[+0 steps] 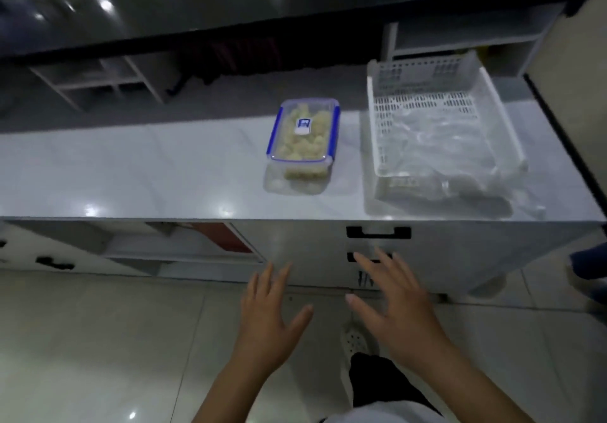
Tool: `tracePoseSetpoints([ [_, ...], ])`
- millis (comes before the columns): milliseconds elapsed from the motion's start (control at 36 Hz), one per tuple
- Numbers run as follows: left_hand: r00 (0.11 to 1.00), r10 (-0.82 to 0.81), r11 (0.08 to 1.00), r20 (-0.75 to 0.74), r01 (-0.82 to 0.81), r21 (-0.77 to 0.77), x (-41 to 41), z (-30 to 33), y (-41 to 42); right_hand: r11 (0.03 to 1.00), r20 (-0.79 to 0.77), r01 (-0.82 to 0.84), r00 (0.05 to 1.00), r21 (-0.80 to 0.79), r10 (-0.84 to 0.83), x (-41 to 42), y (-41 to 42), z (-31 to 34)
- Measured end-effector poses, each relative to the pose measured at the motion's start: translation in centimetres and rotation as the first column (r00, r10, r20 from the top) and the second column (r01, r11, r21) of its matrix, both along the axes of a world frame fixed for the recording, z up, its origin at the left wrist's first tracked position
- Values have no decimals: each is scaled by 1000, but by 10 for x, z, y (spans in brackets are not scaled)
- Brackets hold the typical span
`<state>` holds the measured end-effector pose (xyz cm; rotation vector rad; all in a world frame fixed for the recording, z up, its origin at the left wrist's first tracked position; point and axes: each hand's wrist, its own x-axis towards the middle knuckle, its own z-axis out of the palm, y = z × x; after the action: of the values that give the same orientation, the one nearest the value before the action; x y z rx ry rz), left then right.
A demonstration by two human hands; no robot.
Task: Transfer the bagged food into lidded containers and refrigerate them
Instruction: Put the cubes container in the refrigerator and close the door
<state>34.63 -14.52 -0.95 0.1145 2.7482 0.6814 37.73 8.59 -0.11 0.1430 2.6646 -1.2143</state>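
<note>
Clear rectangular blue-clipped lidded container [301,140] of pale food on the glossy white counter [147,172], beside a white slotted plastic basket [437,126]; left hand [269,317] and right hand [394,311] below, fingers spread, holding nothing.

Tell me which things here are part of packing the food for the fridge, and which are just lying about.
Part of the job:
clear lidded container with blue clips, holding pale food pieces
crumpled clear plastic bag in the white slotted plastic basket

Lying about:
black drawer handle
white perforated shoe
</note>
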Motion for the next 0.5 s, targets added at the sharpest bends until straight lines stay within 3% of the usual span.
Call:
tracePoseSetpoints([
  [83, 997, 10, 999, -75, -13, -35, -49, 9, -4, 995, -25, -90, 996, 41, 91, -49, -12, -3],
  [194, 990, 66, 997, -127, -62, 36, -105, 16, -7, 987, -16, -151, 988, 57, 152, -113, -25, 2],
  [333, 991, 88, 989, -103, -75, 131, -170, 18, -9, 993, -159, -58, 985, 100, 74, -191, -40, 15],
  [389, 990, 84, 972, -109, -58, 226, -199, 20, -8, 986, -178, -9, 983, 164, 38, -222, -44, 14],
  [500, 993, 109, 873, -53, -70, 482, -254, 26, -2, 951, -68, 71, 996, 300, -53, -267, -55, 4],
])
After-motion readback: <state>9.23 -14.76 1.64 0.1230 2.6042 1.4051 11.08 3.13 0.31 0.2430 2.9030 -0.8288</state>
